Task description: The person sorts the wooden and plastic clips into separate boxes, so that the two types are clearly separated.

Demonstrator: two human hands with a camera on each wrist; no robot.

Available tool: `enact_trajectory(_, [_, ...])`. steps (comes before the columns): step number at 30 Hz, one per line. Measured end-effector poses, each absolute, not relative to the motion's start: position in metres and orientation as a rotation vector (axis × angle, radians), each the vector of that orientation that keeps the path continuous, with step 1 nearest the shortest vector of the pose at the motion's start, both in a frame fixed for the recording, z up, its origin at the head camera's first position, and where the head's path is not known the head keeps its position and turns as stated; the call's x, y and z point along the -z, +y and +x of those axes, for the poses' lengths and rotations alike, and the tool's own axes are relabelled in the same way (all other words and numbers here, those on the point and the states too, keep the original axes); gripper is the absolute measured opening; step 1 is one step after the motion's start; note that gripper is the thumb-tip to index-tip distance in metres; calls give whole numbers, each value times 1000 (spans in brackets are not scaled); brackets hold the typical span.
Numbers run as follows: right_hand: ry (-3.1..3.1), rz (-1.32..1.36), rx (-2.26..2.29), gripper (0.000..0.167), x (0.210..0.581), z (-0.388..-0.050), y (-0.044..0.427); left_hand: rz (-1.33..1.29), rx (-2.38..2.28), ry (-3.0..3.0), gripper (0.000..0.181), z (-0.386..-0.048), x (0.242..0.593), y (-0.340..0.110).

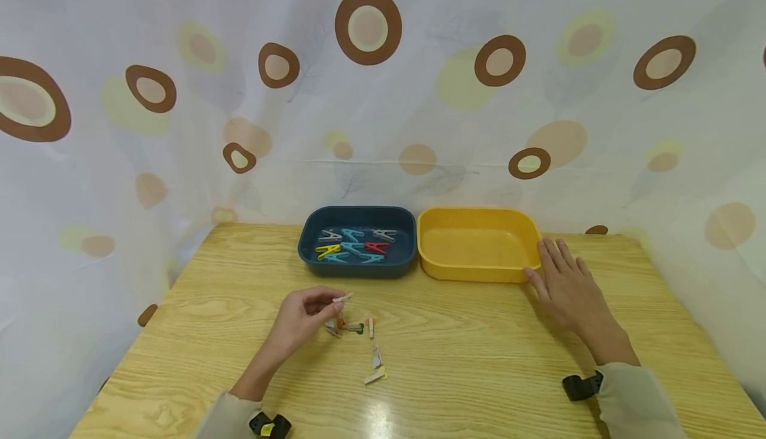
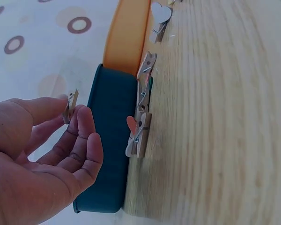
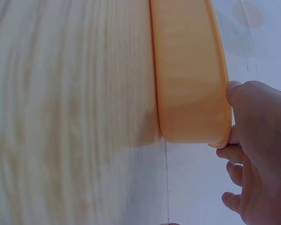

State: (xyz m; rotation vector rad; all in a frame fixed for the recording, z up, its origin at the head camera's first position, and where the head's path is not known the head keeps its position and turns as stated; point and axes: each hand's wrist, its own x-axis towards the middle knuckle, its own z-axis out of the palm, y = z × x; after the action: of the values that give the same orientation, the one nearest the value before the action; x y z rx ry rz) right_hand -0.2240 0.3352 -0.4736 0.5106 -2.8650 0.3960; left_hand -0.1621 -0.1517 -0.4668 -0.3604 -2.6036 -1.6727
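Note:
My left hand (image 1: 302,316) pinches a small wooden clothespin (image 2: 70,107) between thumb and fingertips, raised above the table. Under and beside that hand, several more wooden clothespins lie on the wood, among them one with an orange piece (image 1: 371,328) and one with a white heart (image 2: 161,13). At the right end of a yellow tray (image 1: 473,273), my right hand (image 1: 568,289) touches the rim, its fingers mostly straight. In the right wrist view the thumb lies on the tray's edge (image 3: 220,51), with the other fingers past the corner.
Left of the yellow tray, side by side with it, stands a dark blue tray (image 1: 359,271) holding several plastic clothespins, such as a yellow one (image 1: 328,251) and a red one (image 1: 376,247). Behind the wooden table (image 1: 479,359) hangs a patterned white cloth (image 1: 419,113).

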Motion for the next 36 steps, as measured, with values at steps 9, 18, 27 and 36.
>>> enact_trajectory(9, [-2873, 507, -404, 69, 470, -222, 335, -414, 1678, -2563, 21, -167, 460, -138])
enact_trajectory(18, [-2892, 504, -420, 69, 469, -222, 336, -366, 1640, -2558, 17, -179, 452, -119])
enact_trajectory(27, [-2885, 511, -420, 69, 469, -223, 335, -421, 1677, -2514, 19, -191, 451, -101])
enact_trajectory(36, [-2895, 517, -438, 69, 469, -224, 335, -444, 1645, -2518, 14, -202, 455, -83])
